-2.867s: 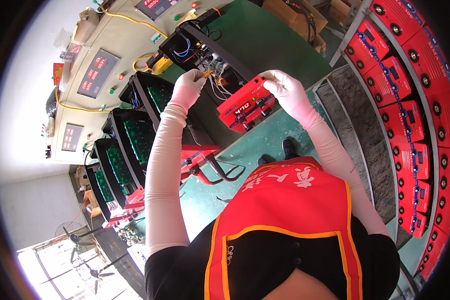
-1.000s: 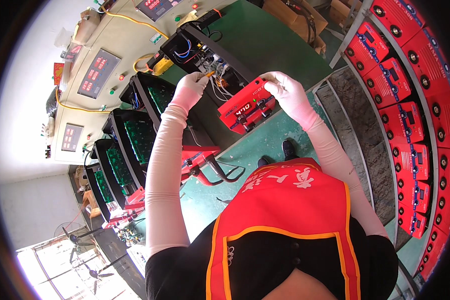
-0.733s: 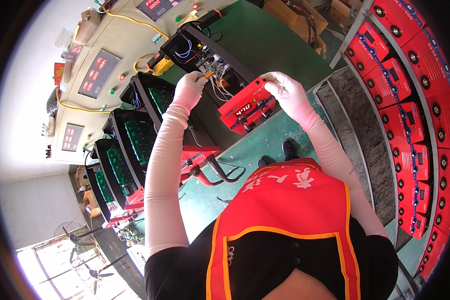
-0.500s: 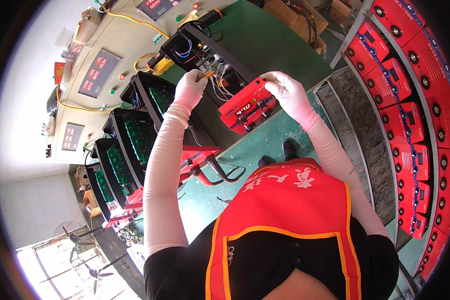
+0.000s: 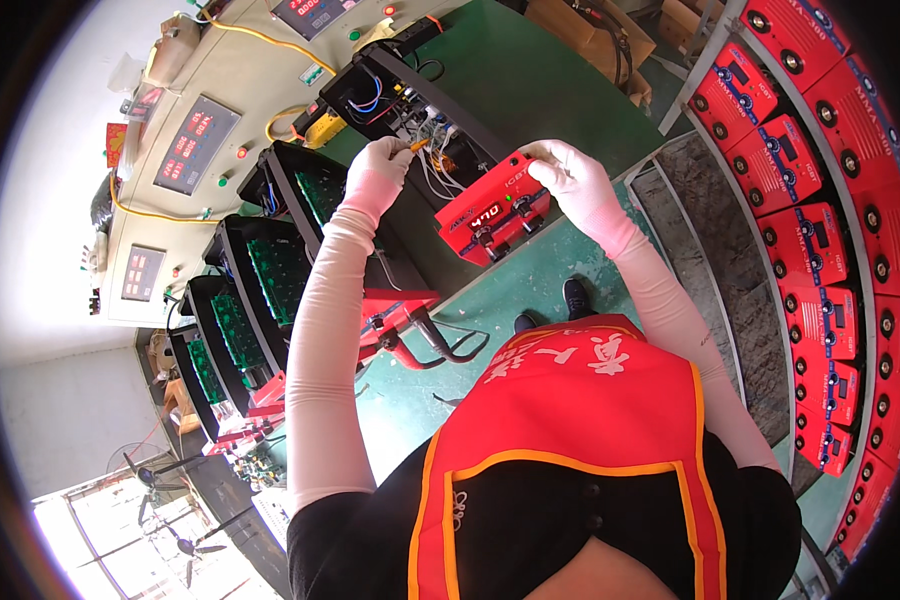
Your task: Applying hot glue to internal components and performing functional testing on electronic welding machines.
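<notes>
My left hand [image 5: 376, 180], in a white glove, is closed on a slim orange-yellow tool [image 5: 419, 146] that looks like a small screwdriver. Its end lies over white wires and connectors inside an opened black machine case [image 5: 455, 110]. My right hand [image 5: 576, 188], also gloved, grips the upper right corner of a red front panel [image 5: 494, 208] between thumb and fingers. The panel is tilted, with a lit digital display, a small green light and two black knobs. White wires [image 5: 436, 178] run from behind the panel into the case.
More opened black cases [image 5: 260, 260] with green circuit boards stand in a row on the left. Behind them is a pale test console [image 5: 195, 205] with red displays. Finished red machines [image 5: 805, 245] fill a rack on the right. A cardboard box [image 5: 580, 40] sits at the far side.
My left hand and the slim tool have shifted very slightly left. My right hand and the panel have stayed almost still.
</notes>
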Demonstrator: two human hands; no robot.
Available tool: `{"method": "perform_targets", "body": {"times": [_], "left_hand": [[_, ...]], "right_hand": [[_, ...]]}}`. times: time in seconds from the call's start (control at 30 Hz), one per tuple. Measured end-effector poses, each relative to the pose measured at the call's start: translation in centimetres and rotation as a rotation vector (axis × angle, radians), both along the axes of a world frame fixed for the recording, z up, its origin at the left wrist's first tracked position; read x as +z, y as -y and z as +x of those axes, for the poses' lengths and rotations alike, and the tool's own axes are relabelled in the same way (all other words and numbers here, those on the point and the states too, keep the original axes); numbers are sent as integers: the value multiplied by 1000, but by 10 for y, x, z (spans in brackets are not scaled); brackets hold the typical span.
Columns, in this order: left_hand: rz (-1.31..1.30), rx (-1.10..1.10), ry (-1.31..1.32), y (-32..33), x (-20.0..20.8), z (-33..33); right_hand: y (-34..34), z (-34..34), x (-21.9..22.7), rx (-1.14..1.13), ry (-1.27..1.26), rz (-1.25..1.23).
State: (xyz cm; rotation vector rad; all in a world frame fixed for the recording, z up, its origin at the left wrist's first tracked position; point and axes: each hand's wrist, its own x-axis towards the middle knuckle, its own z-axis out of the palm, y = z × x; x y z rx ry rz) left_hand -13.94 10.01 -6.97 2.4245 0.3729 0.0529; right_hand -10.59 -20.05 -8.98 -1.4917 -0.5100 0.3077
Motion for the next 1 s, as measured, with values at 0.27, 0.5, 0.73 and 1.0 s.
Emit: {"method": "perform_targets", "body": {"times": [0.27, 0.5, 0.73, 1.0], "left_hand": [[246, 15, 50, 4, 5, -5], [155, 2, 36, 2, 5, -2], [2, -24, 67, -6, -5, 0], [233, -135, 128, -10, -6, -3]], "right_hand": [[-1, -1, -1, -4, 11, -1], [0, -1, 0, -1, 4, 0], [-1, -1, -1, -4, 22, -9], [-1, -1, -4, 2, 1, 27]]}}
